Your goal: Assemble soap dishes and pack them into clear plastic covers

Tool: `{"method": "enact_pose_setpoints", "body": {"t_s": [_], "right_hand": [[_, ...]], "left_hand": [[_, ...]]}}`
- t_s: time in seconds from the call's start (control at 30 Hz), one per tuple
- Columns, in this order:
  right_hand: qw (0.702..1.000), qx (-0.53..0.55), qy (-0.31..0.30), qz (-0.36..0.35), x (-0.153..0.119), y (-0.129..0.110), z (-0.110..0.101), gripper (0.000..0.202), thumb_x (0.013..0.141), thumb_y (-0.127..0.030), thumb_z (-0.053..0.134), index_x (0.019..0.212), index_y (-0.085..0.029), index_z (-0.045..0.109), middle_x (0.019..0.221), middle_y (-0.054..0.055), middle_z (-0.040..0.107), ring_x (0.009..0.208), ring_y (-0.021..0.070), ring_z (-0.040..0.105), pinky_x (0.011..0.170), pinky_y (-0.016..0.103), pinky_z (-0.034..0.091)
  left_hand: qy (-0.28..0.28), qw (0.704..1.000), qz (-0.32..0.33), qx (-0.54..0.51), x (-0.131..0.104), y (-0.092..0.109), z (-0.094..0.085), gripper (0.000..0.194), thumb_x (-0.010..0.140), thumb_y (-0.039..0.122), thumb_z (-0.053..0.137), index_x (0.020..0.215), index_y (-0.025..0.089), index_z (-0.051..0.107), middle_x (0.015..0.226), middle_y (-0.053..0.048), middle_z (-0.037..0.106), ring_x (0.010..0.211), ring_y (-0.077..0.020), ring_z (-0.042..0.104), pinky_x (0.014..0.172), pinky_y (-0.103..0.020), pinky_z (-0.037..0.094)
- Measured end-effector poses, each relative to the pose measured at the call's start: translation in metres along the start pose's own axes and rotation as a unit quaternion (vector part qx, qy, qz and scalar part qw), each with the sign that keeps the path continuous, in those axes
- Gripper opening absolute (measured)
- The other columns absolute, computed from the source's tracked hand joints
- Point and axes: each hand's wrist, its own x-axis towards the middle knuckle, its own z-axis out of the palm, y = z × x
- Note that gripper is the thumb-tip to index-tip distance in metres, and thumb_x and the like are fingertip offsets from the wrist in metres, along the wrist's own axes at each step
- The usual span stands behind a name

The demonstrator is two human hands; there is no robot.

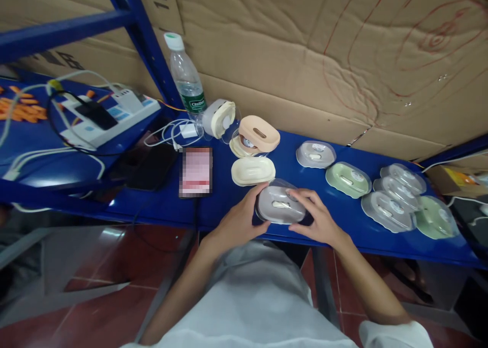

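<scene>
Pale bluish-grey shirt (pixel 263 302), loose creases, short pale sleeve (pixel 396 334), bare forearms (pixel 371 279)

Both hands (pixel 241 218) curve inward (fingers (pixel 304 197) bent), forearms (pixel 183 287) angled forward.

Red floor (pixel 110 256) (tiled), cardboard backdrop (pixel 263 43).

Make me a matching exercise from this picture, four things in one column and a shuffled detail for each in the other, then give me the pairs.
Column one:
1. Bottle
2. Left hand
3. Cardboard
4. Peach piece

Column two:
A. Marked with red curved lines
B. Has an oblong slot
C. Wears a green label
D. Around one side of a grey container

Pairs: 1-C, 2-D, 3-A, 4-B
</scene>
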Motion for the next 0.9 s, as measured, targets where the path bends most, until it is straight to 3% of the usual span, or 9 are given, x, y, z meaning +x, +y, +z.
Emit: {"method": "enact_pose_setpoints", "body": {"t_s": [0.13,0.23,0.4,0.57,0.73,0.83,0.9], "right_hand": [[0.999,-0.016,-0.005,-0.050,-0.001,-0.008,0.002,0.058,0.102,-0.030,0.068,0.157,-0.036,0.054,0.133,0.009,0.064,0.135,0.0284,0.063,0.125,0.060,0.043],[0.998,-0.017,-0.024,-0.063,-0.002,-0.010,0.003,0.051,0.103,-0.022,0.062,0.153,-0.034,0.058,0.137,0.008,0.064,0.140,0.0278,0.060,0.131,0.067,0.029],[0.997,0.003,-0.039,-0.067,0.001,-0.009,0.003,0.042,0.103,-0.024,0.063,0.145,-0.026,0.062,0.160,0.015,0.049,0.157,0.0336,0.043,0.130,0.066,0.033],[0.996,-0.061,-0.041,-0.058,0.006,-0.010,0.005,0.053,0.102,-0.035,0.071,0.153,-0.030,0.057,0.156,0.015,0.055,0.155,0.0338,0.044,0.124,0.061,0.045],[0.995,-0.084,-0.041,-0.027,0.005,-0.013,0.011,0.067,0.096,-0.035,0.077,0.159,-0.030,0.052,0.174,0.016,0.031,0.164,0.0403,0.027,0.125,0.063,0.043],[0.994,-0.101,-0.012,-0.037,0.003,-0.009,0.000,0.075,0.097,-0.033,0.077,0.164,-0.036,0.044,0.171,0.013,0.039,0.162,0.0379,0.032,0.125,0.064,0.042],[0.989,-0.136,0.050,-0.011,0.001,0.003,-0.023,0.078,0.096,-0.034,0.078,0.165,-0.039,0.043,0.168,0.012,0.044,0.159,0.0369,0.039,0.125,0.063,0.042]], "left_hand": [[-0.003,1.000,0.009,0.010,0.002,0.000,-0.001,0.093,0.089,0.020,0.076,0.168,0.029,0.027,0.171,-0.013,0.041,0.158,-0.0323,0.044,0.127,-0.052,0.044],[-0.005,1.000,0.006,0.004,0.003,-0.001,-0.001,0.089,0.092,0.020,0.073,0.167,0.030,0.026,0.171,-0.012,0.041,0.157,-0.0301,0.044,0.129,-0.050,0.042],[-0.003,1.000,0.012,-0.003,0.003,-0.002,-0.001,0.084,0.094,0.023,0.074,0.165,0.030,0.031,0.168,-0.010,0.045,0.155,-0.0290,0.047,0.130,-0.049,0.041],[-0.018,1.000,0.017,0.004,0.004,-0.001,-0.002,0.078,0.096,0.021,0.070,0.165,0.032,0.032,0.170,-0.010,0.041,0.159,-0.0278,0.041,0.132,-0.048,0.037],[-0.018,1.000,0.017,0.014,0.002,0.000,-0.001,0.078,0.098,0.024,0.068,0.166,0.033,0.030,0.172,-0.010,0.036,0.160,-0.0274,0.038,0.131,-0.047,0.039],[0.019,0.999,0.014,0.033,-0.002,0.003,0.000,0.073,0.100,0.029,0.068,0.164,0.031,0.034,0.176,-0.012,0.027,0.163,-0.0294,0.033,0.131,-0.049,0.038],[0.059,0.996,0.013,0.072,-0.002,0.004,0.003,0.067,0.102,0.031,0.066,0.162,0.029,0.037,0.176,-0.014,0.026,0.164,-0.0309,0.030,0.131,-0.052,0.036]]}}
